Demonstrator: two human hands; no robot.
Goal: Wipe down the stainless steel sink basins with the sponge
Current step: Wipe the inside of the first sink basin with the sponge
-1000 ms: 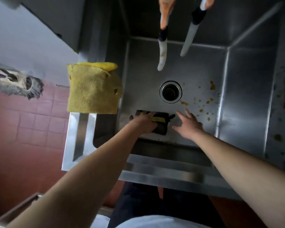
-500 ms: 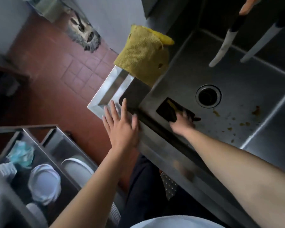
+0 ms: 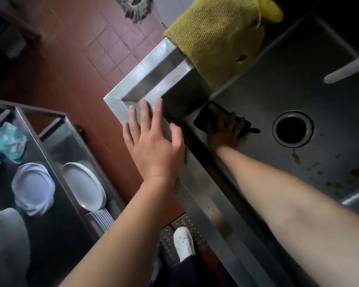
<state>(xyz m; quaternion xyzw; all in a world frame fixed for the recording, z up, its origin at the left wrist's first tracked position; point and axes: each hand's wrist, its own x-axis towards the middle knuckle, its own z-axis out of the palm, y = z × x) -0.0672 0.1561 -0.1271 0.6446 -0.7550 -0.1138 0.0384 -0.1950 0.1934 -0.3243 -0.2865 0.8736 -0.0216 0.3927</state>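
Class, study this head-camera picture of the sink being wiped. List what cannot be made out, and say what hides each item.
1. Most of the sponge: the right hand covers it in the head view.
2. The white hanging object: cut off by the right edge.
3. The yellow cloth: its top is cut off by the upper edge.
4. The drain interior: too dark.

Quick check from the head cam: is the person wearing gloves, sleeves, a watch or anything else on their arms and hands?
No. The left hand and right hand are bare, with no gloves. Both forearms are uncovered as far as the frame shows, with no sleeve edge in view. No watch, bracelet or ring is visible, though the right hand lies in shadow, so small items there could be missed.
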